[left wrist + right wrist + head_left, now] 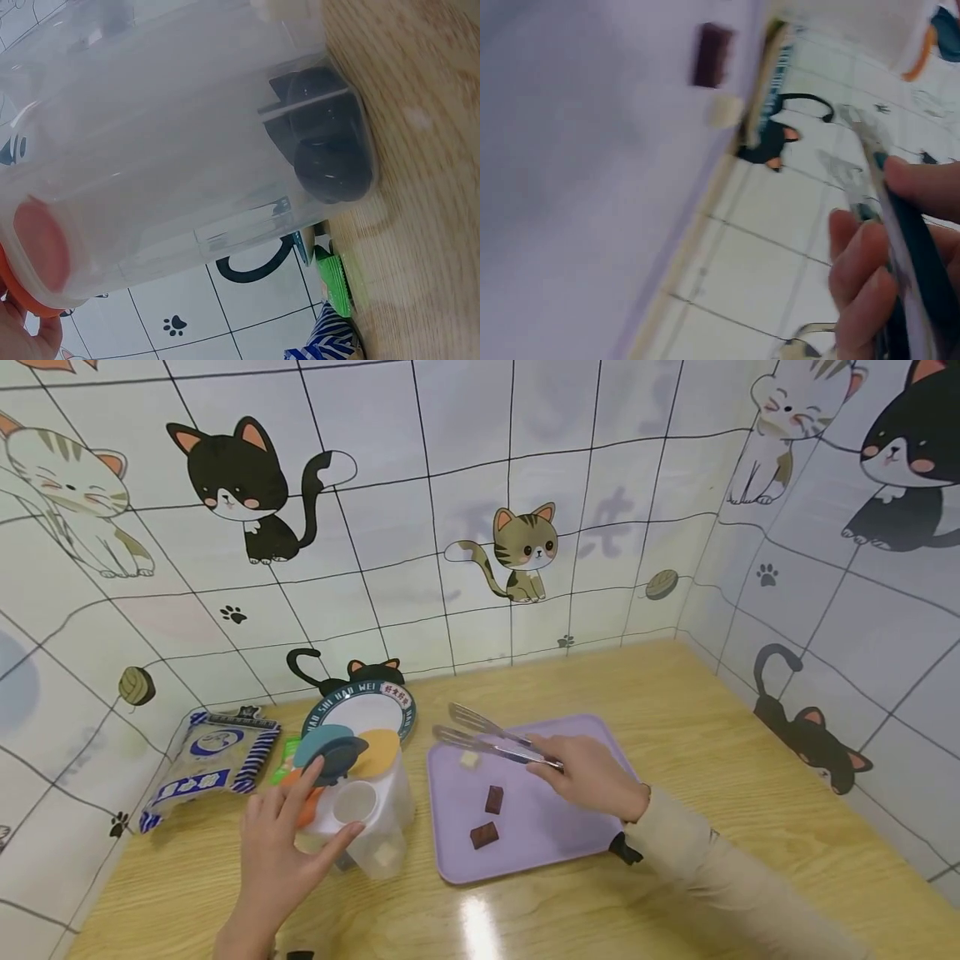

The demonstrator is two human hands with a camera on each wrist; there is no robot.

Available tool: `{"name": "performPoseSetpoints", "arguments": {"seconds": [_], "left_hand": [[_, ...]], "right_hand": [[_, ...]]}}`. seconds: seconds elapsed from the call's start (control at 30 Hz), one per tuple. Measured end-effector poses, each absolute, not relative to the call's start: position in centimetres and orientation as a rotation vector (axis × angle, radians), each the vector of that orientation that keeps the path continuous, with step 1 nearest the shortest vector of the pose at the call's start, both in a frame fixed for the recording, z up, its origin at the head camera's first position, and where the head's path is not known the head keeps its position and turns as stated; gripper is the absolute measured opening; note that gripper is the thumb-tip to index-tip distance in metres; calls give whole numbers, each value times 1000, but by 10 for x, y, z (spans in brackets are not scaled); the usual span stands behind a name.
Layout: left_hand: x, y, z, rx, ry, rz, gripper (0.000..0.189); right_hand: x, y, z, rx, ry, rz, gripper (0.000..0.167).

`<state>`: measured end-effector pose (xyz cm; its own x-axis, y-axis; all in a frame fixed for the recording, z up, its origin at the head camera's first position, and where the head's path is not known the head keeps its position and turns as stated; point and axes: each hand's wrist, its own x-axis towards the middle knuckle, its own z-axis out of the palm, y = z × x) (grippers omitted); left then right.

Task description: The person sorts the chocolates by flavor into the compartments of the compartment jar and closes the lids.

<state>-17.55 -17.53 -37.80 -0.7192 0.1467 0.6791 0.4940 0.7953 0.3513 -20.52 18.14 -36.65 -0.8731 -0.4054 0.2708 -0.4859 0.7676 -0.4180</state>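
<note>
On the left stands a clear divided storage container [386, 852] with teal, yellow, orange and dark blue flip lids. Its dark blue lid [337, 758] is raised beside an uncovered oval opening. My left hand [281, 843] grips the container's top, index finger against the dark lid and thumb at the near rim. Dark pieces [330, 142] lie in one compartment. My right hand [588, 777] holds metal tongs [487, 739] with dark handles; their tips are apart and empty above the purple tray [540, 835]. On the tray lie two brown chocolate-like pieces [484, 836] and a pale cube [469, 760].
Behind the container a plate [363, 706] with a dark green lettered rim leans against the cat-patterned wall. A blue-and-white bag [213, 756] and a green packet [334, 281] lie to the left. Walls close off the back and right of the wooden table [720, 768].
</note>
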Motion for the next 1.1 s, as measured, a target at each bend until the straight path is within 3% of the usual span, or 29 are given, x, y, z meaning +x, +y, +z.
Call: {"name": "performPoseSetpoints", "arguments": {"seconds": [0.43,0.97,1.1], "left_hand": [[-176,-175,-381,-481,-2311,-661,82],[-175,-176,-380,-472,-2309,-648,80],[-177,-177,-380,-478,-2312,-662,80]], "right_hand": [[-221,185,-408,543,-2999,576,37],[-212,189,-383,600,-2838,695,28],[-212,187,-376,622,-2841,571,33]]}}
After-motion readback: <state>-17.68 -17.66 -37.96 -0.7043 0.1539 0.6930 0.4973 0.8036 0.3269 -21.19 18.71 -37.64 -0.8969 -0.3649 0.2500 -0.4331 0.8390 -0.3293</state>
